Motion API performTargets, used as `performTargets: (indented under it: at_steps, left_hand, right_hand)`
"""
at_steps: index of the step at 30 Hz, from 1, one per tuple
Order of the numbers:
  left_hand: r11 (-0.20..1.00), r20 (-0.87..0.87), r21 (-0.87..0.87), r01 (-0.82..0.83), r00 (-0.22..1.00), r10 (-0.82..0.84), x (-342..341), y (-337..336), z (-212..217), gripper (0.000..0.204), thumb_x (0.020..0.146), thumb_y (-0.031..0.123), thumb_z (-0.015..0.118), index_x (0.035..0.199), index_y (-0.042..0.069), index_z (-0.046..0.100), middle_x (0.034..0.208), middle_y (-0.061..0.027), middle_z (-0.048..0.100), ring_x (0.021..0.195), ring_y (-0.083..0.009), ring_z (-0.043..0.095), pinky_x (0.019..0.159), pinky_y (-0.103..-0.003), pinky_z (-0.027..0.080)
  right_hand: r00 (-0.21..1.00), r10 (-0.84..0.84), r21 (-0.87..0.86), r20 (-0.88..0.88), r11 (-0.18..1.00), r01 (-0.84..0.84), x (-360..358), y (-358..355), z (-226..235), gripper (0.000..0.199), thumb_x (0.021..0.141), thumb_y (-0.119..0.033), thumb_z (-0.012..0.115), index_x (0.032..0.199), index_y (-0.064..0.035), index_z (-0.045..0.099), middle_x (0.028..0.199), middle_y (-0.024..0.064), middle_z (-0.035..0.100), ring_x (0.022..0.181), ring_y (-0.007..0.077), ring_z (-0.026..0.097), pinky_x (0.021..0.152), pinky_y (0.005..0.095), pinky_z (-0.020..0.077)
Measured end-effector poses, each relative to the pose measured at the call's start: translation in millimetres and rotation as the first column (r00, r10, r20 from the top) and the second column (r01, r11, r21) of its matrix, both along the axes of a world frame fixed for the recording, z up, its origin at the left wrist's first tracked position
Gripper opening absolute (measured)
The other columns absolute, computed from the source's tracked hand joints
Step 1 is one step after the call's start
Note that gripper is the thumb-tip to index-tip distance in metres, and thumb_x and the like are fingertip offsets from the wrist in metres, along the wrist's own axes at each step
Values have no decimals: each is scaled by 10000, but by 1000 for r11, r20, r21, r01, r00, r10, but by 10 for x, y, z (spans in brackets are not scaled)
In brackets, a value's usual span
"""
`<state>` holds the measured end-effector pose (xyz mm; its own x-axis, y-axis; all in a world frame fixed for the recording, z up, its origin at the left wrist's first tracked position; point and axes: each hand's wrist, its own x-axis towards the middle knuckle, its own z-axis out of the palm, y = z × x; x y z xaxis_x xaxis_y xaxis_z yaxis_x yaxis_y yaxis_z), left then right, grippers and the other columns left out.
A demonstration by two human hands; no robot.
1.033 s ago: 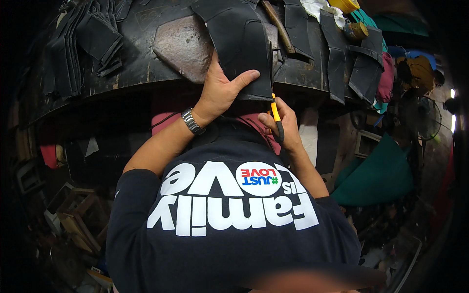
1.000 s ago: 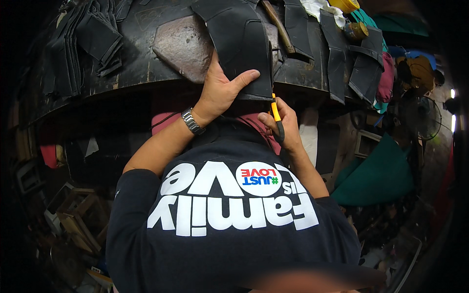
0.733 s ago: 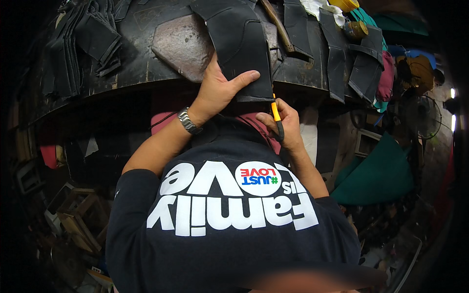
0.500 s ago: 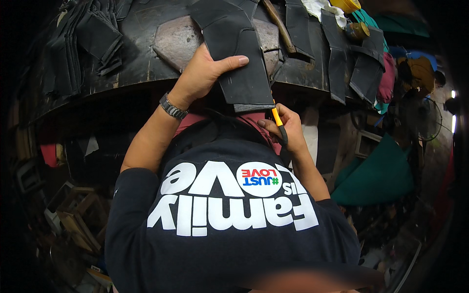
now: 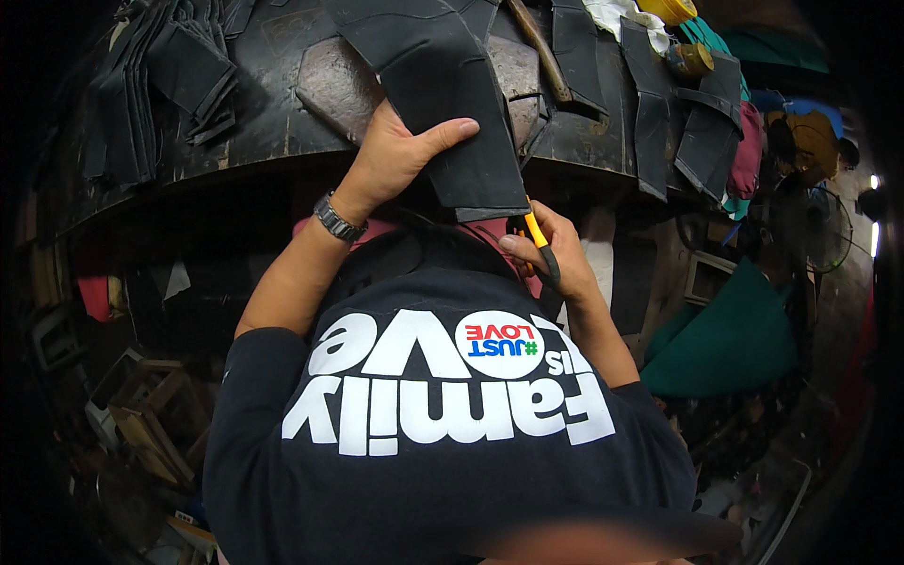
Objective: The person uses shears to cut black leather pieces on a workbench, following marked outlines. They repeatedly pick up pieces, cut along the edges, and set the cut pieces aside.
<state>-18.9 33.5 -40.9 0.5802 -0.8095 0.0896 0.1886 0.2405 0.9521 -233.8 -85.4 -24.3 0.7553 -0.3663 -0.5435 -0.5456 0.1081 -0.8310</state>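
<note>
Black sheet (image 5: 457, 122): extends over the stone slab (image 5: 334, 85), its lower end hanging past the near edge of the desk (image 5: 268, 137); the top of the view cuts off its far end.
Left hand (image 5: 388, 158): clasps the sheet by its left side, thumb spread flat on the upper face, fingers tucked beneath; the fingertips are hidden.
Right hand (image 5: 560, 250): curled around the handles of a yellow-and-black tool (image 5: 537, 229), right beside the sheet's lower right corner.
Tool's working end: hard to make out against the sheet's dark edge; how far it is parted is unclear.
Stone slab: partly covered, showing on both sides of the sheet.
Wooden handle (image 5: 540, 52): lies just right of the sheet, its far end cut off.
</note>
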Motion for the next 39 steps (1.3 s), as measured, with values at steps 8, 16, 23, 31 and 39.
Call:
performTargets:
  at_steps: [8, 16, 23, 31, 39]
  left_hand:
    - [996, -104, -3, 84, 991, -84, -150, -13, 25, 307, 830, 67, 722, 1091, -6, 579, 996, -59, 652, 883, -126, 642, 758, -261, 552]
    - [993, -127, 16, 114, 986, -111, -133, -2, -29, 325, 827, 89, 733, 1097, 2, 573, 989, -49, 649, 873, -121, 641, 757, -259, 548]
    - [992, -95, 18, 122, 988, -120, -123, 8, -70, 318, 827, 90, 732, 1089, 2, 575, 989, -48, 649, 869, -116, 637, 756, -259, 542]
    - [980, -92, 45, 192, 978, -187, -146, 74, -18, 327, 827, 100, 732, 1103, 4, 585, 1000, -48, 651, 903, -110, 623, 787, -261, 530]
    - [972, -127, 84, 220, 970, -208, -174, 121, 27, 339, 830, 117, 729, 1118, 9, 587, 1018, -51, 651, 903, -108, 619, 793, -260, 528]
  right_hand:
    - [977, -24, -13, 212, 1000, 27, 58, -10, -37, 351, 747, -218, 811, 920, -41, 562, 726, 13, 581, 531, 55, 523, 484, 190, 412]
    - [955, -56, -64, 291, 995, 77, 54, 87, -82, 291, 770, -144, 799, 875, -41, 547, 745, -1, 566, 650, 34, 514, 582, 189, 415]
    - [972, -53, -84, 228, 994, 74, -35, 35, -167, 346, 762, -114, 805, 775, -76, 461, 712, -34, 481, 646, 19, 448, 551, 197, 377]
    - [990, -42, -9, 134, 999, 43, 26, 29, -75, 288, 784, -190, 766, 858, -32, 537, 709, -22, 519, 600, 28, 458, 525, 185, 369]
    - [952, -56, -22, 300, 998, 66, 108, 72, -99, 338, 782, -229, 777, 941, -8, 578, 723, 1, 557, 564, 41, 486, 497, 193, 387]
